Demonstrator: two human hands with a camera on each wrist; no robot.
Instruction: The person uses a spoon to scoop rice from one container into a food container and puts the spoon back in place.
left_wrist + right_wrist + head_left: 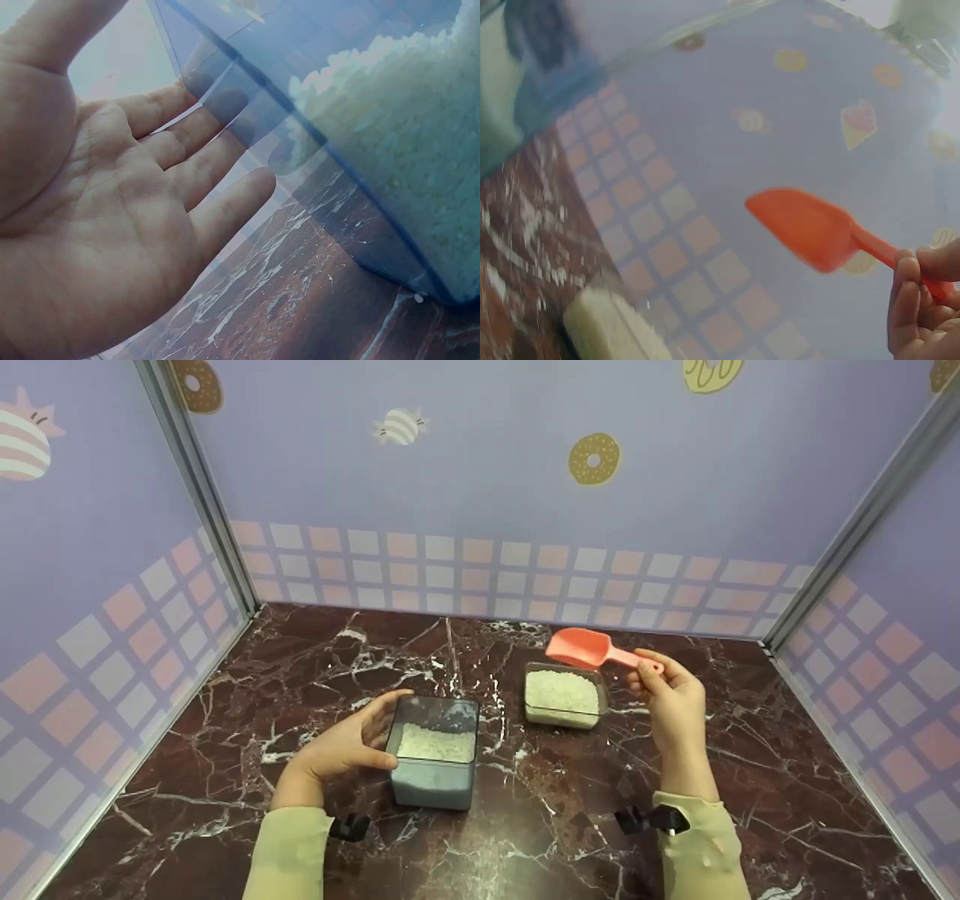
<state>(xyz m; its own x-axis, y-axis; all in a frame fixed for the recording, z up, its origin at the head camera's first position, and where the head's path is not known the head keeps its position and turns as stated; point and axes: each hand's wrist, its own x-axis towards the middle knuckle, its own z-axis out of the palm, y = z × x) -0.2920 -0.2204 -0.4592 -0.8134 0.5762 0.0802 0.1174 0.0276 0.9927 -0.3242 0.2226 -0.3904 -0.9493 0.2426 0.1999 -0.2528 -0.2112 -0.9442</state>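
A clear, blue-tinted square container [435,791] stands on the dark marbled tabletop, partly filled with white grains that look like rice [397,127]. My left hand [349,746] holds its left side, thumb at the near corner and index finger at the far one. Up close, the other fingers reach the clear wall, while the palm stays apart from it. Between thumb and fingers, my right hand [675,694] grips the handle of an orange-red scoop [802,229]. The scoop hangs above the back edge of a smaller clear box [562,720] of whitish grains; its bowl shows no grains.
Loose white grains lie scattered on the tabletop [517,825] between and around the two containers. Purple panels [487,472] with sweets and checks enclose the back and both sides, joined by metal corner strips.
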